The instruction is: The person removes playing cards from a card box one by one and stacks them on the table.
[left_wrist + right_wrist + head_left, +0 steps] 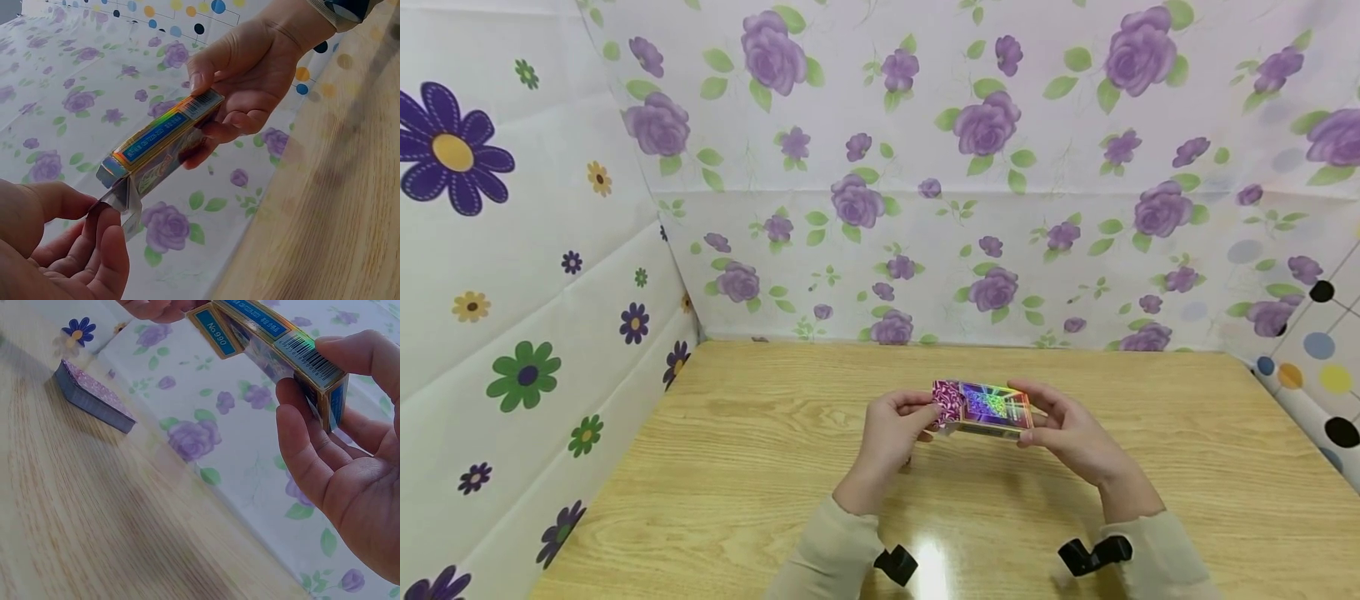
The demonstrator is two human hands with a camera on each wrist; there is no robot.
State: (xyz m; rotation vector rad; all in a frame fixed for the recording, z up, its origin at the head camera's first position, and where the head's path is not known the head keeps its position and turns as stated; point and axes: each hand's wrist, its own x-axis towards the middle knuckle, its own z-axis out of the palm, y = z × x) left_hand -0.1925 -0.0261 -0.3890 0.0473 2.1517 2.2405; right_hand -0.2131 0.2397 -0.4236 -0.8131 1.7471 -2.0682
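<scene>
A shiny, rainbow-coloured playing-card box point(992, 406) is held above the table between both hands. My left hand point(891, 429) pinches the purple-and-white patterned piece point(947, 402) at the box's left end between thumb and fingers. My right hand point(1071, 429) grips the other end, thumb on the barcode panel point(307, 359) and fingers curled underneath. In the right wrist view, an end flap marked No.990 point(214, 331) sticks out from the box. A deck of cards point(94, 400) with a pinkish patterned top lies on the table; in the head view my left hand mostly hides it.
The wood-grain table point(760, 433) reaches back to a cloth with purple roses point(850, 200). A white cloth with flowers point(527, 375) borders the left side, and a dotted cloth point(1318, 367) the right. Black wrist mounts point(897, 565) sit at both sleeves.
</scene>
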